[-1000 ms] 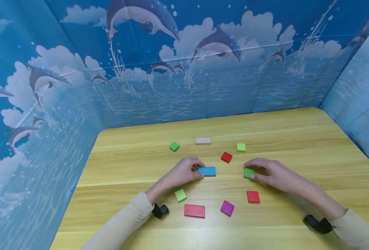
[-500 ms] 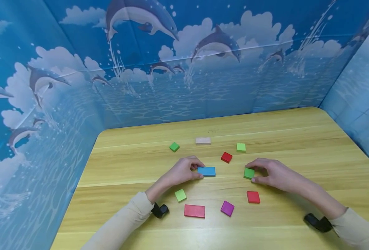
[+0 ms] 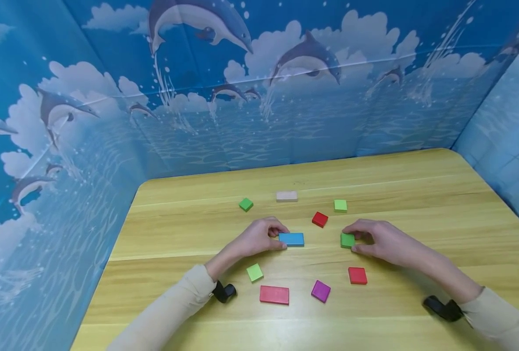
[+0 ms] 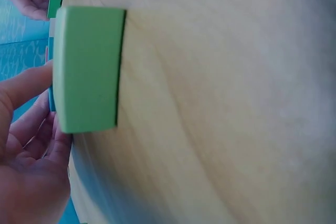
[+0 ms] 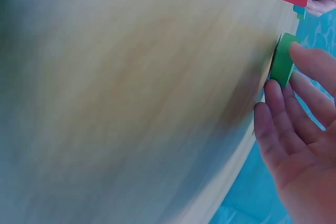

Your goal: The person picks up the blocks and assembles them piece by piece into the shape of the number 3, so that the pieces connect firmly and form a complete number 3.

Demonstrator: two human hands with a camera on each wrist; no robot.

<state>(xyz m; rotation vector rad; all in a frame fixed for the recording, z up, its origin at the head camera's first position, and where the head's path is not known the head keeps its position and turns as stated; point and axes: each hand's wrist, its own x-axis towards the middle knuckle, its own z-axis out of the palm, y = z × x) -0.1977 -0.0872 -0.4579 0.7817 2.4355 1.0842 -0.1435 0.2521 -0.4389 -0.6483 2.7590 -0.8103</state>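
My left hand [image 3: 261,238] pinches the left end of a flat blue block [image 3: 292,239] between thumb and fingers, at the middle of the wooden table. To its right, my right hand [image 3: 380,240] has thumb and fingers on opposite sides of a small green block [image 3: 347,241]. A gap of bare wood separates the two blocks. In the right wrist view the thumb lies against the green block [image 5: 284,59], fingertips at its lower end. A light green block [image 4: 89,69] in the left wrist view covers most of the blue one.
Around the hands lie a green block [image 3: 246,204], a pale pink block [image 3: 287,196], light green blocks [image 3: 340,205], a dark red block [image 3: 320,219], a red block [image 3: 357,275], a purple block [image 3: 321,291] and a long pinkish-red block [image 3: 274,295]. A dolphin-print curtain [image 3: 242,136] stands behind the table [image 3: 198,204].
The green block has turned a little and shifted slightly left with my right hand. My left hand and the blue block hold their place. The head view has tilted very slightly.
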